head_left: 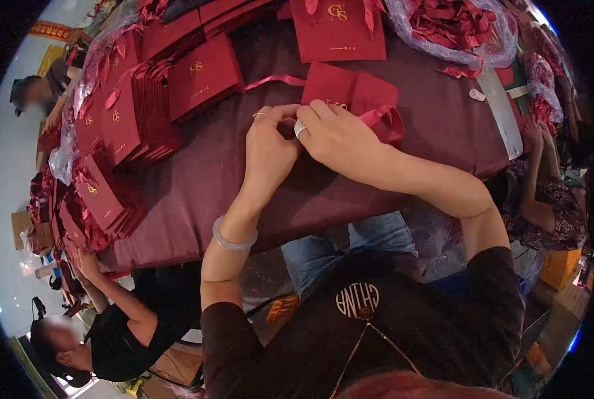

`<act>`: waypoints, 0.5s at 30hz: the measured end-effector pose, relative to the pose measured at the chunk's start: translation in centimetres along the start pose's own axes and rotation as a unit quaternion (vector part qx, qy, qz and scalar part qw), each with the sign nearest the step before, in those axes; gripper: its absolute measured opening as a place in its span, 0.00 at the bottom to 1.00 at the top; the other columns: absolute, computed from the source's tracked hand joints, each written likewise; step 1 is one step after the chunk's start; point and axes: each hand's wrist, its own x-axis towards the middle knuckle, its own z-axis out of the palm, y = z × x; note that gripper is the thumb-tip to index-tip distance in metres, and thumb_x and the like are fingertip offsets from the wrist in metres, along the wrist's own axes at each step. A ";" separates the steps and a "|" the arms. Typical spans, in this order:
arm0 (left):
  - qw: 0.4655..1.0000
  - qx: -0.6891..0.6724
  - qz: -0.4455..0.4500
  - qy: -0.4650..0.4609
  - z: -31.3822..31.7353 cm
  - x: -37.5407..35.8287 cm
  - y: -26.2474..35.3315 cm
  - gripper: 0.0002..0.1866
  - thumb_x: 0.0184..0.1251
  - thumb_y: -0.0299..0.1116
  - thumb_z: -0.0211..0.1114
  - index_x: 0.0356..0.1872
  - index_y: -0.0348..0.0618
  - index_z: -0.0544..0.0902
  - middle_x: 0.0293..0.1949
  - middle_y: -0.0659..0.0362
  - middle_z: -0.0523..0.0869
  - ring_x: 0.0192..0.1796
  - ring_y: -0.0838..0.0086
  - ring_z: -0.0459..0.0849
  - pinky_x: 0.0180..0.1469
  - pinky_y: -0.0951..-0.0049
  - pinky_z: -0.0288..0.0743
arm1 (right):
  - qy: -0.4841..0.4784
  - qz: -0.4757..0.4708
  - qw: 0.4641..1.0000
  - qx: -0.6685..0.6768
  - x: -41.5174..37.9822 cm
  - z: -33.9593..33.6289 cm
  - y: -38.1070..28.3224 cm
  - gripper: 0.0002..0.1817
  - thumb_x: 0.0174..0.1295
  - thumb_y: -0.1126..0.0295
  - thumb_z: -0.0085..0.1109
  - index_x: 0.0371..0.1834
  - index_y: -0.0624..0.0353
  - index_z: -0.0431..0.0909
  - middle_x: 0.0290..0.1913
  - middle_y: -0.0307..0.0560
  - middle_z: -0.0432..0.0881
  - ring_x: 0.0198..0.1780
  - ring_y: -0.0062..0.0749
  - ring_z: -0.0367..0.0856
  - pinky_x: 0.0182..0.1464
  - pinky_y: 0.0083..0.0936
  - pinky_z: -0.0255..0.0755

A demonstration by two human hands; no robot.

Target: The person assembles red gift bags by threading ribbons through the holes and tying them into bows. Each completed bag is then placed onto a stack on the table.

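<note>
A red paper gift bag (328, 81) with gold print lies on the cloth-covered table in front of me, a wide red ribbon (393, 123) looped at its right side. My left hand (270, 143) meets my right hand (340, 136) at the bag's near left edge. The left fingers are curled in a pinch, and what is between them is hidden. My right hand lies over the bag's near part with its fingers pinched on that edge. Another thin red ribbon (274, 80) runs left from the bag toward a stack of red bags (204, 76).
More stacked bags (134, 123) stand at the left. Another red bag (340, 33) lies beyond mine. A plastic sack of red ribbons (453, 26) is at the back right, near a small white piece (476, 94). Co-workers' hands (84, 263) show at both table ends.
</note>
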 end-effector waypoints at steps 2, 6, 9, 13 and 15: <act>1.000 -0.019 0.004 0.004 0.1 0.0 -0.3 0.18 0.40 0.21 0.64 0.39 0.40 0.80 0.32 0.53 0.80 0.36 0.64 0.80 0.39 0.69 0.73 | -0.013 -0.018 0.999 0.031 0.1 0.3 0.3 0.10 0.47 0.72 0.51 0.32 0.64 0.73 0.36 0.47 0.70 0.40 0.34 0.73 0.39 0.29 0.75; 0.997 -0.065 -0.037 -0.018 -0.8 0.4 -0.4 0.18 0.41 0.21 0.65 0.40 0.38 0.80 0.34 0.54 0.81 0.34 0.68 0.80 0.38 0.72 0.73 | 0.005 0.031 0.991 0.130 0.2 0.6 1.8 0.09 0.49 0.72 0.52 0.33 0.64 0.72 0.37 0.50 0.74 0.38 0.41 0.76 0.38 0.31 0.74; 0.956 -0.247 -0.150 -0.058 -1.3 0.4 -0.3 0.21 0.45 0.24 0.70 0.46 0.38 0.80 0.33 0.61 0.80 0.31 0.82 0.75 0.35 0.82 0.72 | 0.051 0.122 0.939 0.318 0.2 -0.3 2.8 0.07 0.56 0.71 0.52 0.35 0.63 0.73 0.34 0.50 0.75 0.37 0.44 0.76 0.38 0.34 0.72; 0.953 -0.244 -0.165 -0.073 -1.1 0.2 -0.6 0.22 0.46 0.22 0.68 0.47 0.36 0.78 0.34 0.61 0.79 0.32 0.85 0.73 0.37 0.84 0.70 | -0.005 0.149 0.936 0.319 -0.1 -0.5 3.0 0.07 0.54 0.67 0.55 0.32 0.56 0.74 0.33 0.49 0.76 0.38 0.46 0.77 0.39 0.37 0.72; 0.918 -0.325 -0.203 -0.104 -0.9 0.3 -0.6 0.24 0.47 0.20 0.67 0.50 0.33 0.75 0.36 0.60 0.78 0.33 0.83 0.74 0.39 0.84 0.70 | -0.046 0.177 0.934 0.309 -0.2 -0.6 3.1 0.08 0.55 0.68 0.56 0.33 0.60 0.76 0.34 0.49 0.78 0.37 0.44 0.78 0.40 0.33 0.71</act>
